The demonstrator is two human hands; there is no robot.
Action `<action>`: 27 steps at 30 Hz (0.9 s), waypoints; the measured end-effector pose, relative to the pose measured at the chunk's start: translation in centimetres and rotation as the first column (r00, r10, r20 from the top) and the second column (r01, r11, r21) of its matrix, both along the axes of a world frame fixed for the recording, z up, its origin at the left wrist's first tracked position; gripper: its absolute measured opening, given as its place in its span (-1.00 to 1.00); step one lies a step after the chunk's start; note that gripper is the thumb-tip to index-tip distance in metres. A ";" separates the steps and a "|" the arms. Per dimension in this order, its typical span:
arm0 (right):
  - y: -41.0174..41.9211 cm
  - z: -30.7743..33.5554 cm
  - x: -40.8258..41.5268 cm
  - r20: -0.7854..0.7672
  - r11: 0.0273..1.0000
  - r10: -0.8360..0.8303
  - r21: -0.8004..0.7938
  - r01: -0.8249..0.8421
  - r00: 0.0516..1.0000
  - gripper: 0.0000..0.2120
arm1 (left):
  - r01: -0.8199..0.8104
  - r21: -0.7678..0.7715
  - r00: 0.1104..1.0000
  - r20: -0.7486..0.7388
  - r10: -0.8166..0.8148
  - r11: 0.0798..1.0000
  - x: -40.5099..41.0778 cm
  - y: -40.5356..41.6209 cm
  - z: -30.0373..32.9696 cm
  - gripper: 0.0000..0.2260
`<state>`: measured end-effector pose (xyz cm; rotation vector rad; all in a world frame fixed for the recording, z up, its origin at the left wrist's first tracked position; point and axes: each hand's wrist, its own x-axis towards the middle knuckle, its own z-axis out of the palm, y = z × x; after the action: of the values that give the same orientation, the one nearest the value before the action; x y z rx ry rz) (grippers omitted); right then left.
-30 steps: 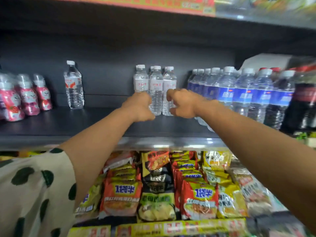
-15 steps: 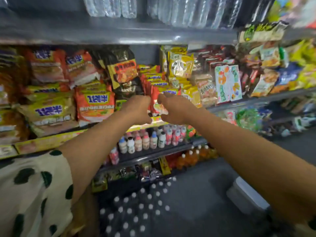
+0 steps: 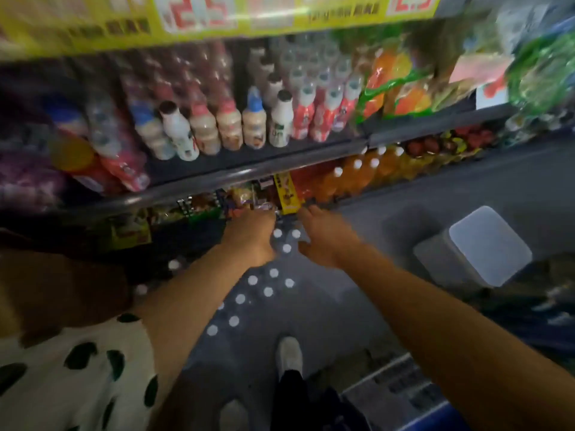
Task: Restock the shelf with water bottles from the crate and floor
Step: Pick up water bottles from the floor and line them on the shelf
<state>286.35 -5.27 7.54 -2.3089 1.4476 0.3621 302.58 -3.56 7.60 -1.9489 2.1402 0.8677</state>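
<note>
Water bottles (image 3: 258,290) stand packed together on the dark floor, seen from above as several white caps. My left hand (image 3: 249,234) reaches down over the far end of the group, fingers curled downward above the caps; motion blur hides any grip. My right hand (image 3: 323,237) is beside it to the right, fingers spread apart and empty, just right of the caps. The shelf that holds water is out of view above.
Low shelves with small drink bottles (image 3: 230,126), orange drinks (image 3: 357,175) and snack packs run across the top. A white-lidded bin (image 3: 479,247) sits on the floor at right. My shoe (image 3: 289,356) is near the bottles. A brown box (image 3: 62,287) sits at left.
The view has swung from the water shelf down past the snack shelves to the floor. Both hands have dropped from the shelf to just above the floor bottles; the right hand has opened.
</note>
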 end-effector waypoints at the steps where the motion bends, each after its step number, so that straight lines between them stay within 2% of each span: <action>1: -0.2 -3.3 -0.6 -0.012 0.999 -0.025 0.033 0.026 1.000 -0.46 | -0.002 0.012 1.000 -0.030 0.002 1.000 -0.5 -0.2 -3.4 -0.78; 3: -0.5 -9.6 -1.6 -0.028 0.994 -0.073 0.081 0.075 0.997 -0.45 | -0.009 0.039 0.998 -0.059 0.012 0.999 -1.3 -0.5 -9.5 -0.76; 8: -1.9 -23.3 -2.2 -0.068 0.980 -0.125 0.146 0.134 0.990 -0.43 | -0.007 0.121 1.000 -0.015 0.009 0.993 -2.7 -1.7 -21.8 -0.52; 11: -3.3 -29.6 -1.4 -0.081 0.980 -0.119 0.153 0.131 0.990 -0.38 | -0.019 0.141 1.000 -0.010 0.020 0.990 -2.8 -2.8 -27.0 -0.56; 16: -4.8 -37.3 0.5 -0.125 0.985 -0.078 0.143 0.096 0.989 -0.41 | -0.079 0.094 0.997 -0.018 0.081 0.992 -2.5 -3.7 -32.8 -0.61; 19: -5.3 -39.8 1.3 -0.148 0.987 -0.052 0.144 0.073 0.988 -0.41 | -0.115 0.080 0.992 -0.047 0.119 0.990 -2.1 -3.9 -34.5 -0.64; 22: -5.7 -40.3 1.5 -0.152 0.991 -0.005 0.131 0.025 0.988 -0.50 | -0.141 0.073 0.987 -0.070 0.146 0.987 -1.2 -3.7 -34.9 -0.66; 27: -5.8 -35.1 0.6 -0.106 0.987 -0.008 0.160 0.025 0.994 -0.50 | -0.153 0.070 0.982 -0.105 0.160 0.986 0.0 -3.3 -31.4 -0.61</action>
<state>286.97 -11.05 -27.54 -2.1761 1.4293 0.5814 302.60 -6.83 -23.84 -2.1075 2.0100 1.0788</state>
